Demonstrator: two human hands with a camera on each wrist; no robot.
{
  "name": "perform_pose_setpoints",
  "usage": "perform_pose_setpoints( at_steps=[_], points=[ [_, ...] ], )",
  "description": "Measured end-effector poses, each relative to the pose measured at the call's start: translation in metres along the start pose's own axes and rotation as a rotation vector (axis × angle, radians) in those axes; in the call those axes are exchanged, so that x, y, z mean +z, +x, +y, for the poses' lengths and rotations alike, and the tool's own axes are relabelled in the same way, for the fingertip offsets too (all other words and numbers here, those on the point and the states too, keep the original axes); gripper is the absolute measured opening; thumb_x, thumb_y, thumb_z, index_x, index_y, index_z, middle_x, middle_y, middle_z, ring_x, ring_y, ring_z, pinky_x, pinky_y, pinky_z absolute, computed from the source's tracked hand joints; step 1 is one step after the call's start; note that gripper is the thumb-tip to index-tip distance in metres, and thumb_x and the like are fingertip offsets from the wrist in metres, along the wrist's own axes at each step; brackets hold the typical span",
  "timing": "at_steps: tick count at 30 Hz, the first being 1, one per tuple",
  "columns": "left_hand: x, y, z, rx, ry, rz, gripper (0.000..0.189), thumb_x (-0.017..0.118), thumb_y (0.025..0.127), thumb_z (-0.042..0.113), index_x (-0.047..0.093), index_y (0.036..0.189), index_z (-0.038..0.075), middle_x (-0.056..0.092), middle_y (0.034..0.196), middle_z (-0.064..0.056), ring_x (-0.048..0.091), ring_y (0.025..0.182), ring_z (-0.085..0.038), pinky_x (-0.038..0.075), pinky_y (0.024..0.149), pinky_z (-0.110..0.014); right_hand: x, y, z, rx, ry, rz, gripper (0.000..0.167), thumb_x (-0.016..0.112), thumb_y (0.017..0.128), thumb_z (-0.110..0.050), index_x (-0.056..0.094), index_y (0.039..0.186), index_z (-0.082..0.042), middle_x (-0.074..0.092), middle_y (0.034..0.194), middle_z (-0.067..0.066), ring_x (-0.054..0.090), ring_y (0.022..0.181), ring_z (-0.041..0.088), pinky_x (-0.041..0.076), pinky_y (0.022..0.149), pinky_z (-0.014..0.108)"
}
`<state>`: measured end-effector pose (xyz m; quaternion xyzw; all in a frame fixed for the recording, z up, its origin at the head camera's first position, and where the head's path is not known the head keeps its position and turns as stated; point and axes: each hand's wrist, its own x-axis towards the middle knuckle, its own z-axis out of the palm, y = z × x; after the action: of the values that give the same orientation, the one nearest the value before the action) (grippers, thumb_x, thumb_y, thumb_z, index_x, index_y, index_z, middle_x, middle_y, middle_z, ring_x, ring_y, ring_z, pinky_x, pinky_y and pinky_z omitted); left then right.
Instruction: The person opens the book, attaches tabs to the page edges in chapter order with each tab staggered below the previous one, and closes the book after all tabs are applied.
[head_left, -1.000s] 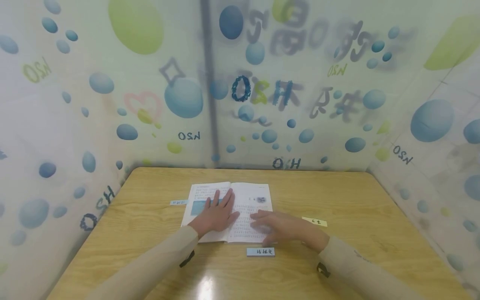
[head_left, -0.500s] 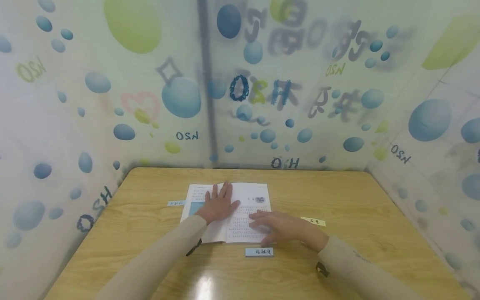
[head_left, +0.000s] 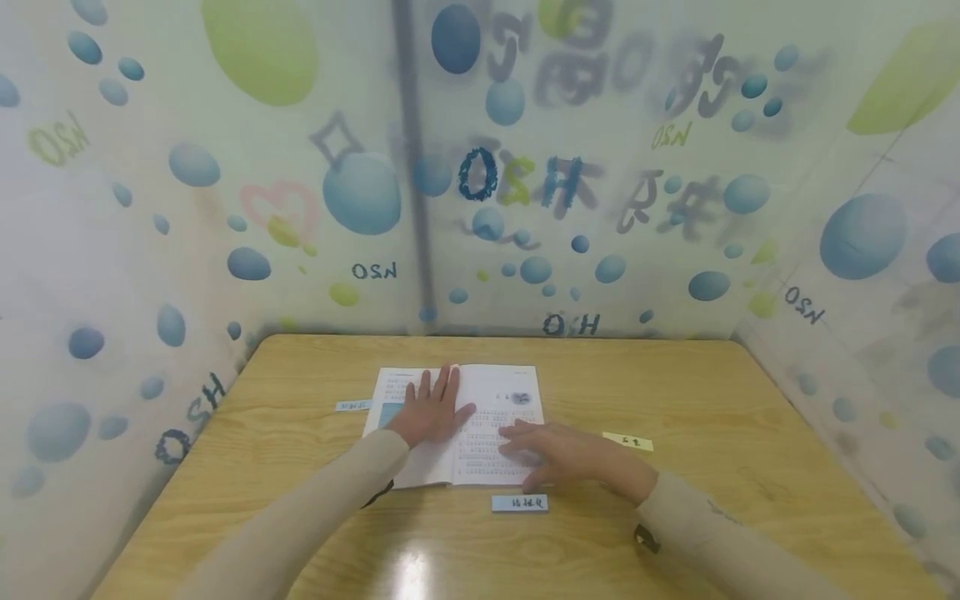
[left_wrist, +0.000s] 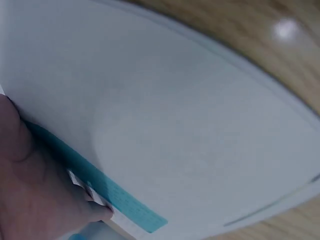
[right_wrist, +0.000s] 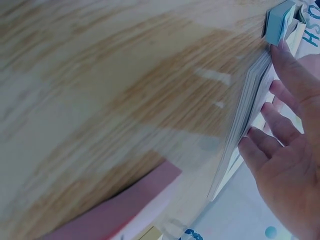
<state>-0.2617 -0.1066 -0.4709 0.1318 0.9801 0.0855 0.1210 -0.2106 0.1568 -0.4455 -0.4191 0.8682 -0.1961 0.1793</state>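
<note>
An open book [head_left: 495, 386] with printed pages lies on the wooden table. My left hand [head_left: 427, 415] rests on its left page, fingers spread and pointing to the top edge, thumb reaching over the centre fold. In the left wrist view, this hand [left_wrist: 45, 190] lies across a teal block [left_wrist: 115, 195] printed on the pale page. My right hand [head_left: 558, 454] lies over the right page's outer part, its fingers loosely bent. The right wrist view shows the right hand's [right_wrist: 290, 130] fingertips at the book's page edges [right_wrist: 245, 110], the thumb near a light-blue strip [right_wrist: 278, 22].
A blue paper strip [head_left: 520, 503] lies in front of the book, another blue strip [head_left: 352, 406] by its left side. A yellow strip [head_left: 628, 442] is partly behind the right forearm. A pink strip [right_wrist: 120, 205] appears in the right wrist view. Bubble-patterned curtains [head_left: 637, 250] surround the table.
My left hand has slid a little up the page toward the book's top edge, then slightly left. The right hand and the book have stayed in place.
</note>
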Motion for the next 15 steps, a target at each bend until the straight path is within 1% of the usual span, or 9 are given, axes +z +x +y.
perform_pose_setpoints(
  at_steps=[3, 6, 10, 13, 15],
  points=[
    [-0.004, -0.013, 0.004, 0.014, 0.035, -0.028, 0.080, 0.029, 0.107, 0.056, 0.004, 0.163, 0.004, -0.001, 0.168, -0.015, -0.001, 0.151, -0.043, 0.004, 0.117, -0.062, 0.001, 0.000, 0.000, 0.010, 0.009, -0.005, 0.062, 0.081, 0.087, -0.026, 0.058, 0.144, -0.012, 0.039, 0.159, 0.004, 0.030, 0.147, 0.026, 0.023, 0.118, 0.043],
    [-0.005, -0.022, 0.007, 0.034, 0.060, -0.040, 0.081, 0.027, 0.107, 0.057, 0.003, 0.163, 0.003, -0.003, 0.168, -0.016, 0.000, 0.151, -0.042, 0.005, 0.118, -0.062, 0.001, -0.001, -0.001, 0.012, 0.010, -0.003, 0.063, 0.081, 0.087, -0.025, 0.058, 0.144, -0.011, 0.039, 0.159, 0.005, 0.031, 0.147, 0.027, 0.023, 0.118, 0.043],
    [-0.002, -0.025, 0.008, 0.059, 0.094, -0.023, 0.083, 0.026, 0.107, 0.059, 0.002, 0.162, 0.003, -0.005, 0.168, -0.015, 0.000, 0.151, -0.041, 0.006, 0.117, -0.062, 0.000, -0.002, -0.002, 0.004, 0.002, 0.006, 0.062, 0.080, 0.088, -0.024, 0.057, 0.144, -0.010, 0.039, 0.158, 0.006, 0.031, 0.147, 0.029, 0.023, 0.118, 0.045],
    [0.003, -0.025, 0.005, 0.068, 0.111, -0.013, 0.085, 0.024, 0.106, 0.061, 0.000, 0.162, 0.002, -0.007, 0.168, -0.014, -0.001, 0.151, -0.041, 0.006, 0.117, -0.063, -0.001, -0.002, -0.005, -0.012, 0.009, 0.013, 0.062, 0.080, 0.088, -0.022, 0.057, 0.144, -0.007, 0.039, 0.158, 0.009, 0.031, 0.146, 0.032, 0.023, 0.117, 0.046],
    [0.006, -0.028, 0.004, 0.074, 0.119, -0.005, 0.086, 0.024, 0.105, 0.063, -0.001, 0.162, 0.003, -0.007, 0.167, -0.013, 0.000, 0.151, -0.040, 0.007, 0.117, -0.063, -0.001, -0.001, -0.006, -0.024, 0.018, 0.016, 0.062, 0.080, 0.088, -0.021, 0.056, 0.144, -0.006, 0.040, 0.157, 0.011, 0.032, 0.146, 0.033, 0.024, 0.117, 0.048]
  ],
)
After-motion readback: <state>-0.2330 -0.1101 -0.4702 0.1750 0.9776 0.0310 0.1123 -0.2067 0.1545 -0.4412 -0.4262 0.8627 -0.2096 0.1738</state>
